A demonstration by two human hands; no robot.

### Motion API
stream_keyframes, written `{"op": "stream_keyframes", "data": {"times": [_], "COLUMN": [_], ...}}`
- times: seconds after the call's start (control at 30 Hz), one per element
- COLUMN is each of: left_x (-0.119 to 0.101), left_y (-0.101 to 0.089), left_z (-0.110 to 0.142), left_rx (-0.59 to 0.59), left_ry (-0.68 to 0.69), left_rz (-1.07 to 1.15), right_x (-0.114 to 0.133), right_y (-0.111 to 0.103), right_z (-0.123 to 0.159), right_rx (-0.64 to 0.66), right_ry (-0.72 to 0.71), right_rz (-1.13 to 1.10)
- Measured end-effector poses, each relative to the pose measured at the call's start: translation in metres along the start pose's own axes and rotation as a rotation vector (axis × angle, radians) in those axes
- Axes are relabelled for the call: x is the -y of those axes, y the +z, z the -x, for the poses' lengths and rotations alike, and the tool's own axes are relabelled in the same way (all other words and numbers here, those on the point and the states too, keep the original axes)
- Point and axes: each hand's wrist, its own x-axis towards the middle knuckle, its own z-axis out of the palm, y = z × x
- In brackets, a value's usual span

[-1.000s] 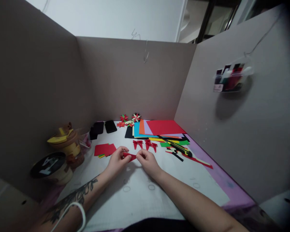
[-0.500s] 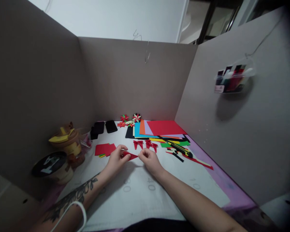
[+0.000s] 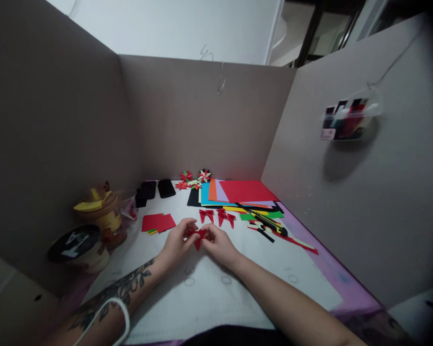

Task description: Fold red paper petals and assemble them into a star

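Between my hands, just above the white sheet, is a small folded piece of red paper [image 3: 198,241] with its point toward me. My left hand [image 3: 181,237] pinches its left side between thumb and fingers. On the other side my right hand [image 3: 216,241] grips the paper's right part. Fingers cover much of the folds. Just beyond my hands lie several folded red paper pieces [image 3: 226,218]. Left of my left hand is a stack of red paper squares [image 3: 158,222], with green and yellow edges showing under it.
Coloured paper sheets [image 3: 248,191] lie at the back right, near a yellow-black utility knife [image 3: 270,224] and paper strips [image 3: 306,246]. Folded paper stars [image 3: 186,176] sit by the back wall. Containers [image 3: 101,216] stand at left, beside black phone-like objects [image 3: 166,189]. Grey panels enclose three sides.
The right hand has moved left, closer to the left hand. The red paper pointed rightward earlier; now its point faces me, with both hands on it.
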Motion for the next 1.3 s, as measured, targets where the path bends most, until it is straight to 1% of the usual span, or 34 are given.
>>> {"op": "stream_keyframes", "data": {"times": [0.1, 0.17, 0.2, 0.23, 0.33, 0.4, 0.67, 0.73, 0.87, 1.03, 1.2, 1.3], "left_x": [-0.002, -0.003, -0.002, -0.002, 0.001, 0.002, -0.004, -0.006, -0.009, -0.01, -0.009, -0.007], "left_y": [-0.001, -0.001, -0.001, 0.0, 0.003, 0.004, 0.002, 0.002, 0.001, -0.001, -0.001, 0.0], "left_z": [-0.002, -0.004, -0.005, -0.005, -0.006, -0.005, -0.004, -0.003, -0.001, 0.0, 0.002, 0.002], "left_rx": [-0.069, -0.121, -0.122, -0.097, 0.09, 0.184, 0.231, 0.226, 0.189, 0.094, 0.06, 0.02], "left_ry": [-0.033, -0.063, -0.086, -0.114, -0.193, -0.21, -0.201, -0.167, -0.055, 0.022, 0.093, 0.098], "left_rz": [0.107, 0.175, 0.2, 0.213, 0.191, 0.177, 0.221, 0.17, 0.011, -0.063, -0.146, -0.164], "right_x": [-0.002, -0.002, -0.002, -0.002, -0.004, -0.005, -0.015, -0.016, -0.015, -0.007, -0.003, -0.001], "right_y": [0.001, 0.0, -0.001, -0.002, -0.005, -0.006, -0.005, -0.005, -0.003, 0.0, 0.003, 0.005], "right_z": [-0.002, -0.003, -0.004, -0.005, -0.007, -0.007, -0.01, -0.01, -0.01, -0.009, -0.007, -0.005], "right_rx": [0.016, -0.009, -0.028, -0.05, -0.09, -0.1, -0.155, -0.174, -0.205, -0.196, -0.177, -0.164], "right_ry": [0.053, 0.072, 0.071, 0.065, 0.032, 0.008, -0.035, -0.039, -0.051, 0.049, 0.125, 0.149], "right_rz": [-0.162, -0.266, -0.305, -0.332, -0.348, -0.337, -0.282, -0.282, -0.315, -0.389, -0.487, -0.533]}}
